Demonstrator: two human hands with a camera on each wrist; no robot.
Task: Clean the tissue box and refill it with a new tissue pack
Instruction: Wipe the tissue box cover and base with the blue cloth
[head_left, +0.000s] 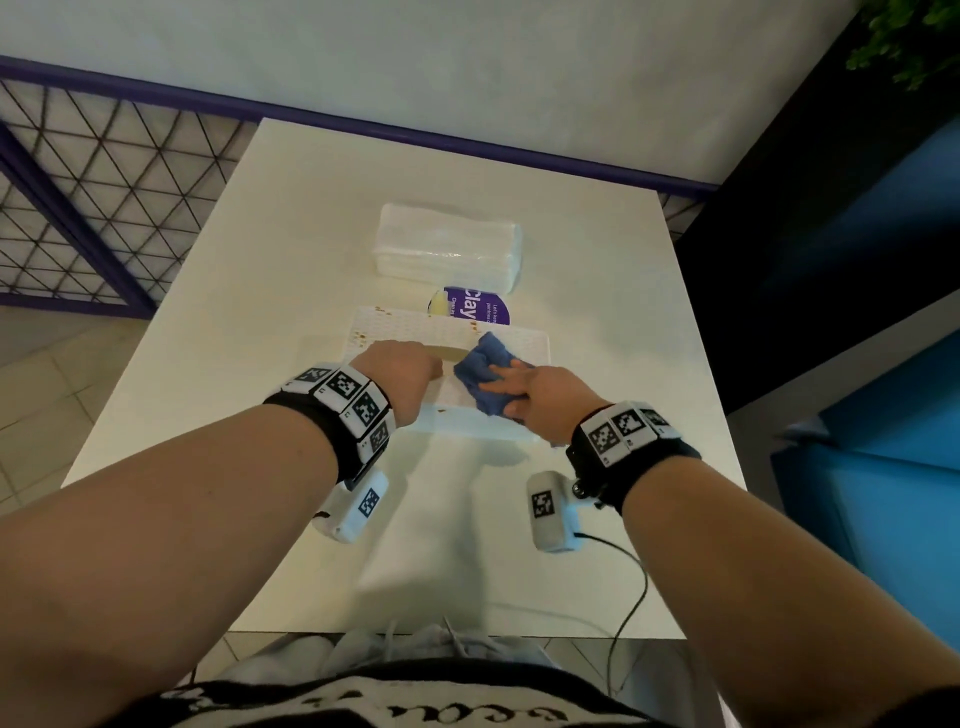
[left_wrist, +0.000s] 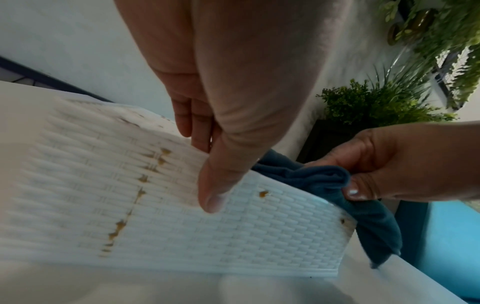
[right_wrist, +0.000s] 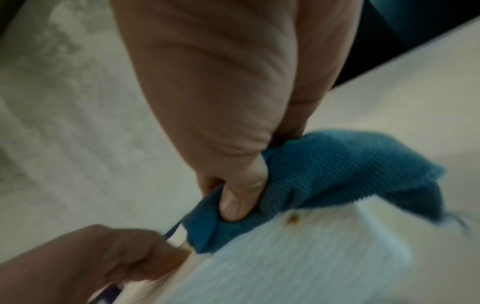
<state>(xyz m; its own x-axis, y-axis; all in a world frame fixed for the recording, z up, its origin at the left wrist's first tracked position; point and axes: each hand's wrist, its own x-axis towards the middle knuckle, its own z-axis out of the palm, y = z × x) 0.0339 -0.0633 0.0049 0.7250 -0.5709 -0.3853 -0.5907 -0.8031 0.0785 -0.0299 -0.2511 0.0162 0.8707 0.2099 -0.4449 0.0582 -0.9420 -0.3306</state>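
A white woven-pattern tissue box (head_left: 415, 327) (left_wrist: 259, 226) (right_wrist: 298, 257) with brown stains lies on the white table (head_left: 234, 312). My left hand (head_left: 400, 374) (left_wrist: 213, 164) grips its near top edge, thumb down the front face and fingers over the top. My right hand (head_left: 519, 389) (right_wrist: 233, 197) clutches a bunched blue cloth (head_left: 483, 364) (left_wrist: 324, 176) (right_wrist: 337, 174) and presses it on the box's top right part. A wrapped new tissue pack (head_left: 447, 247) lies behind the box.
A round purple and yellow label or lid (head_left: 470, 306) shows between the box and the pack. A purple mesh railing (head_left: 104, 182) runs to the left, a blue panel (head_left: 883, 415) to the right. Green plants (left_wrist: 389, 102) stand beyond the table.
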